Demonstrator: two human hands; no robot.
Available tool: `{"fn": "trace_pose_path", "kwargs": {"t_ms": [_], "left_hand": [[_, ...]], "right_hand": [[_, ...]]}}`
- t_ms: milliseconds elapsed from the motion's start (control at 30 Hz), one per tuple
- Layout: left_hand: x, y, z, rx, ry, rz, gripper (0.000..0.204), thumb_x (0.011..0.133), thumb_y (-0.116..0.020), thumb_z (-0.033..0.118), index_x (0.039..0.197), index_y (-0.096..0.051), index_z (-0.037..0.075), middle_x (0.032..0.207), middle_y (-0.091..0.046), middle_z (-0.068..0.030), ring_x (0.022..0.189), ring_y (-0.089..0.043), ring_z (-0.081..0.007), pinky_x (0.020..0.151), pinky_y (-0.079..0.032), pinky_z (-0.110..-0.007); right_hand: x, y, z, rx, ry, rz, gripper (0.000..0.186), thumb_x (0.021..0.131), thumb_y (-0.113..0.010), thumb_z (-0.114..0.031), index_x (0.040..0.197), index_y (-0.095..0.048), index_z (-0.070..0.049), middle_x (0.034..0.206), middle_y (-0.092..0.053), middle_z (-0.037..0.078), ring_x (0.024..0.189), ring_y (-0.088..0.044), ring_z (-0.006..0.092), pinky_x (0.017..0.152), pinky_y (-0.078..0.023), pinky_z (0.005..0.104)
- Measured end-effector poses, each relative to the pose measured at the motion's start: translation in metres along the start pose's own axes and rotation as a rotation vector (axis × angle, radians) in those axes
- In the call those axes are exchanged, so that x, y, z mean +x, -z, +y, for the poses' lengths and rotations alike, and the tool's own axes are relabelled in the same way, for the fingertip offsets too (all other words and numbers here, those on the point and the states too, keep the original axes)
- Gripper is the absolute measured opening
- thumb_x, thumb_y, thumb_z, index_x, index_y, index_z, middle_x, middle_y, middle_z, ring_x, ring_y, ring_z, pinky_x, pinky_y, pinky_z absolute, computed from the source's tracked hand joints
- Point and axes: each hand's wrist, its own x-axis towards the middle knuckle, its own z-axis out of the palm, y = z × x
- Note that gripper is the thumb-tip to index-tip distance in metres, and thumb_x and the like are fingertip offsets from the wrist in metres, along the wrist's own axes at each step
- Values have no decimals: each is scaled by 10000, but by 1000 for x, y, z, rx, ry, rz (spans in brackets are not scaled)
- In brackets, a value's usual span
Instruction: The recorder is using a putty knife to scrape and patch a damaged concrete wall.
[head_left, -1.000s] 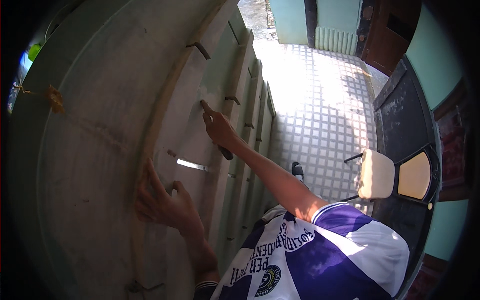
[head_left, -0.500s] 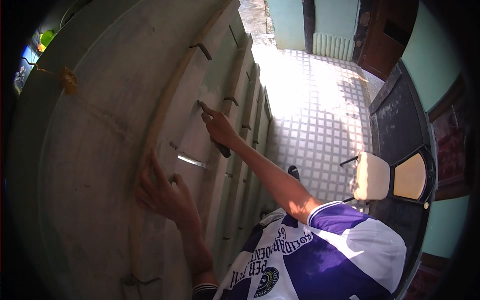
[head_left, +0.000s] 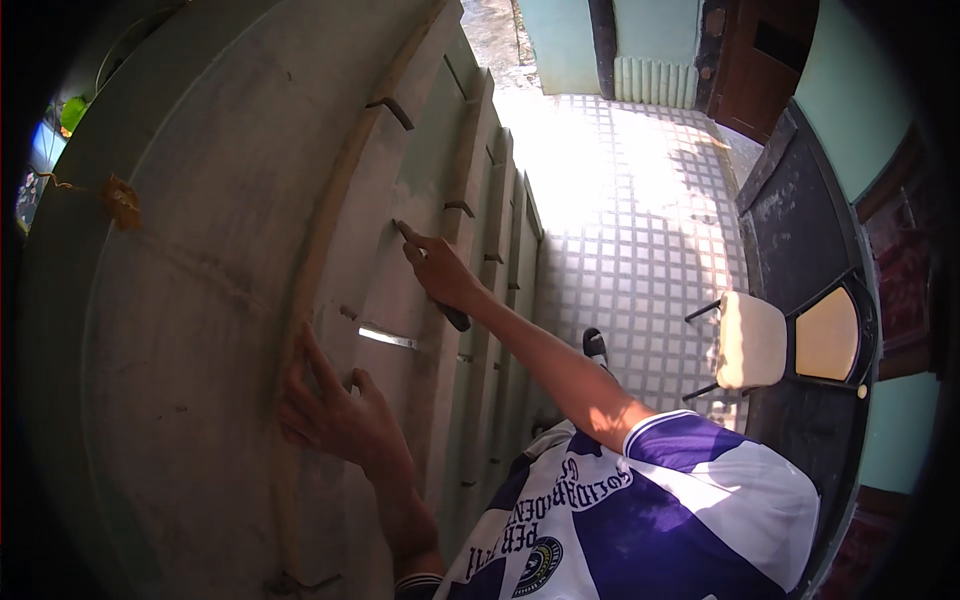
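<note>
Right hand (head_left: pixel 445 274): grip clamped on dark-handled tool (head_left: pixel 455 318), presumably steadying it | Left hand (head_left: pixel 338 418): grip apart against ledge (head_left: pixel 328 210), likely bracing

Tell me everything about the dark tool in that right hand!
The dark tool lies slantwise in the person's right hand, which hides its middle. A rounded handle end sticks out near the wrist; a narrow tip seems to show beyond the fingers, close to the pale surface. Its material is unclear.
</note>
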Motion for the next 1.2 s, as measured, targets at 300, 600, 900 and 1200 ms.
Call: {"fn": "trace_pose_path", "kwargs": {"t_ms": [300,600,900,1200], "left_hand": [[0,-2,1,-10,-5,-6,859,575,-731,32,1382,-579,285,1232,-598,44,995,-553,-232,877,-383,-440],[-1,0,-1,19,0,-9,836,581,-718,30,1368,-592,284,1215,-612,55,1025,-566,-214,885,-383,-436],[-1,-1,-3,-38,-10,41,845,589,-709,5,1378,-583,278,1217,-605,50,1014,-565,-227,884,-390,-443],[1,2,1,-9,-12,26,867,567,-706,10,1382,-580,281,1220,-604,51,987,-562,-220,878,-392,-436]], "right_hand": [[31,18,-8,19,-51,53,479,1032,-432,-262,1501,-434,-170,566,-527,77,441,-563,159,493,-510,355],[12,5,-3,-32,-51,-2,489,1031,-428,-267,1511,-417,-176,627,-584,126,466,-579,179,524,-527,357],[31,11,-1,-31,-20,57,482,1026,-425,-279,1494,-441,-163,601,-576,113,436,-574,191,491,-529,365],[45,17,-1,-9,-32,113,472,1026,-434,-292,1483,-463,-178,607,-585,113,451,-582,196,517,-535,360]]}}
